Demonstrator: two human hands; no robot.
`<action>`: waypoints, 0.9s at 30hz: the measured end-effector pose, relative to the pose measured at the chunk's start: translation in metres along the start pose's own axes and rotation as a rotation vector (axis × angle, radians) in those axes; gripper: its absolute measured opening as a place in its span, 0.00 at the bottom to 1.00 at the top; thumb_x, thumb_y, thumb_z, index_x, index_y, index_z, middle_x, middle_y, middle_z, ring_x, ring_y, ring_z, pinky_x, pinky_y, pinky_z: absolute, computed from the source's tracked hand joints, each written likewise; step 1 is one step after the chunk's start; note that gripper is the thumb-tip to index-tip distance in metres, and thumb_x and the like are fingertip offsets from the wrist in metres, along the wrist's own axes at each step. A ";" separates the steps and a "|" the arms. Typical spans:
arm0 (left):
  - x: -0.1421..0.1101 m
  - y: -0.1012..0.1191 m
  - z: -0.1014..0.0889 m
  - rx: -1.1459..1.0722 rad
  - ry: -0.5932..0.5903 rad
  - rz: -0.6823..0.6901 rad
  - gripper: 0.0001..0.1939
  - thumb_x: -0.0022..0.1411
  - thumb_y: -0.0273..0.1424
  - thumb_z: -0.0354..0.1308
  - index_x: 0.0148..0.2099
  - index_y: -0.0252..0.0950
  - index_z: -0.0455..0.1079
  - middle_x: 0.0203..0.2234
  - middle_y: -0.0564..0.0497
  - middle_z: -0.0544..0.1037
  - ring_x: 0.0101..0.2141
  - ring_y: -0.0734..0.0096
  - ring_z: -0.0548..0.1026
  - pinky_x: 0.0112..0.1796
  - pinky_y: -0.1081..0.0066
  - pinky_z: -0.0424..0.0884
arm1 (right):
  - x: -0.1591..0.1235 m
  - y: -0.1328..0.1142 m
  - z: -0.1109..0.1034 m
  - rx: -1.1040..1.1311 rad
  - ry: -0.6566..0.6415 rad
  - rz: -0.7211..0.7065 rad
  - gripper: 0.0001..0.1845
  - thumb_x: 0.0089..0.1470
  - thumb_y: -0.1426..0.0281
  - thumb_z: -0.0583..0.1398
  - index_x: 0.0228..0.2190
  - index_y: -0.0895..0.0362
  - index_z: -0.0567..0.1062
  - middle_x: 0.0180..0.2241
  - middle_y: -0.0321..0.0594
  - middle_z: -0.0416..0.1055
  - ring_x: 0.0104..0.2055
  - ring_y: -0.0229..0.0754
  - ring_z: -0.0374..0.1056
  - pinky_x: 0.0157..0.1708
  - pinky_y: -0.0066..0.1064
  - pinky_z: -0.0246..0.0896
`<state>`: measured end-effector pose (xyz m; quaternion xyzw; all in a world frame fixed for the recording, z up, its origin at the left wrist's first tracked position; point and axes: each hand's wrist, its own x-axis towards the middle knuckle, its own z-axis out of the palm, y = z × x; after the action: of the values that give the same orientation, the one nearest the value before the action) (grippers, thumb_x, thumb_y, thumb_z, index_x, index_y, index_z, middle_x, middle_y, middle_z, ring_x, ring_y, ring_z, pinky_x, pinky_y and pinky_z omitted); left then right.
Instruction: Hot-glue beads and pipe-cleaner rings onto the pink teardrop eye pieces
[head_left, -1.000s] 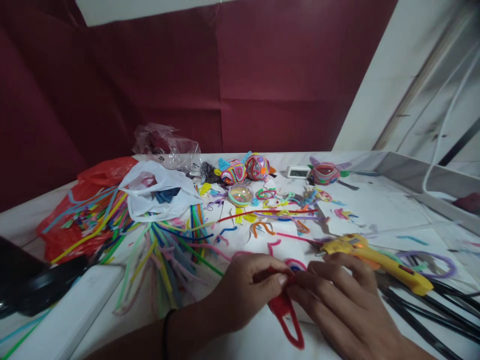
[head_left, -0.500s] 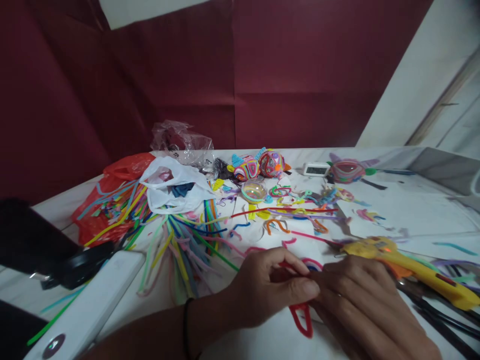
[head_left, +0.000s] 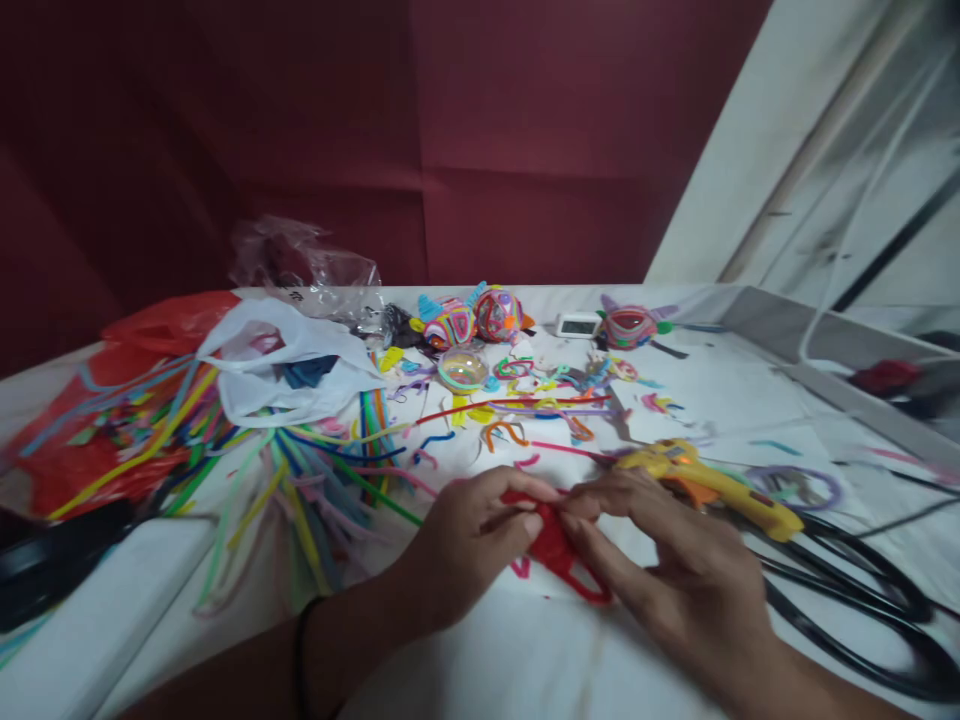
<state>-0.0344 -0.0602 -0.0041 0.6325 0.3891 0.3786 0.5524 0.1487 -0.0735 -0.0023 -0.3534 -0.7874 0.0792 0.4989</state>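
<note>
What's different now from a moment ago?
The right hand has turned, uncovering more of the red fuzzy piece, whose looped end now slants more to the right. The left hand still grips it. The yellow glue gun and white bag look unmoved; the camera shifted.

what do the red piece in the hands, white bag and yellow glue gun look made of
Red piece: probably pipe cleaner, matte and fuzzy, judging by its thick, soft loop.
White bag: thin plastic film, slightly sheer, from its creases and limp folds.
Yellow glue gun: likely rigid moulded plastic, apparently smooth, from its evenly coloured body.
</note>
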 end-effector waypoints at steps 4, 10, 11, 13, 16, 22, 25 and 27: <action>0.002 0.000 -0.001 0.017 0.038 0.002 0.09 0.59 0.29 0.55 0.42 0.35 0.70 0.29 0.52 0.76 0.31 0.73 0.73 0.32 0.75 0.65 | -0.001 -0.001 0.001 0.138 0.002 0.295 0.03 0.53 0.72 0.62 0.29 0.51 0.75 0.26 0.31 0.74 0.28 0.34 0.68 0.29 0.25 0.63; 0.000 -0.002 -0.003 0.063 0.067 0.027 0.10 0.59 0.29 0.56 0.45 0.37 0.68 0.33 0.51 0.78 0.33 0.70 0.76 0.33 0.74 0.69 | 0.002 0.000 0.003 0.382 -0.004 0.491 0.05 0.51 0.66 0.64 0.27 0.54 0.76 0.24 0.34 0.73 0.25 0.35 0.65 0.25 0.26 0.60; 0.000 -0.002 -0.003 0.073 0.076 0.032 0.11 0.59 0.29 0.56 0.46 0.37 0.68 0.33 0.51 0.78 0.34 0.70 0.76 0.33 0.74 0.69 | 0.003 0.001 0.003 0.443 -0.016 0.536 0.06 0.50 0.65 0.64 0.27 0.55 0.76 0.24 0.34 0.72 0.25 0.35 0.65 0.24 0.26 0.59; -0.001 -0.001 -0.003 0.104 0.089 0.048 0.11 0.59 0.29 0.56 0.46 0.37 0.68 0.32 0.52 0.78 0.33 0.71 0.76 0.32 0.74 0.70 | 0.005 0.002 0.002 0.572 -0.046 0.642 0.09 0.48 0.63 0.66 0.27 0.56 0.75 0.22 0.34 0.71 0.24 0.34 0.64 0.24 0.26 0.58; -0.002 0.002 -0.004 0.152 0.093 0.129 0.05 0.60 0.26 0.55 0.39 0.36 0.70 0.29 0.54 0.78 0.30 0.75 0.76 0.31 0.77 0.69 | 0.007 0.003 0.001 0.751 -0.092 0.779 0.12 0.46 0.62 0.68 0.27 0.56 0.75 0.20 0.33 0.72 0.23 0.32 0.63 0.25 0.25 0.57; -0.001 -0.001 -0.005 0.193 0.080 0.196 0.04 0.61 0.26 0.55 0.38 0.37 0.71 0.29 0.56 0.77 0.30 0.77 0.75 0.31 0.79 0.68 | 0.009 0.001 0.000 0.848 -0.111 0.815 0.12 0.45 0.63 0.69 0.27 0.56 0.74 0.21 0.32 0.71 0.23 0.31 0.62 0.25 0.24 0.56; -0.001 -0.004 -0.006 0.198 0.104 0.162 0.05 0.61 0.27 0.56 0.40 0.38 0.71 0.30 0.55 0.77 0.31 0.76 0.76 0.31 0.78 0.69 | 0.009 -0.001 -0.001 0.700 -0.091 0.678 0.10 0.47 0.64 0.67 0.31 0.55 0.75 0.25 0.34 0.71 0.26 0.33 0.64 0.26 0.25 0.59; -0.002 -0.004 -0.006 0.177 0.102 0.144 0.06 0.61 0.28 0.56 0.41 0.37 0.70 0.32 0.54 0.78 0.31 0.74 0.76 0.31 0.77 0.70 | 0.008 -0.001 -0.002 0.592 -0.097 0.575 0.08 0.49 0.65 0.66 0.34 0.54 0.76 0.26 0.34 0.71 0.28 0.34 0.65 0.27 0.26 0.61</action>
<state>-0.0411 -0.0590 -0.0079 0.6849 0.4024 0.4133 0.4452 0.1472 -0.0696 0.0052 -0.3958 -0.6225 0.4548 0.4990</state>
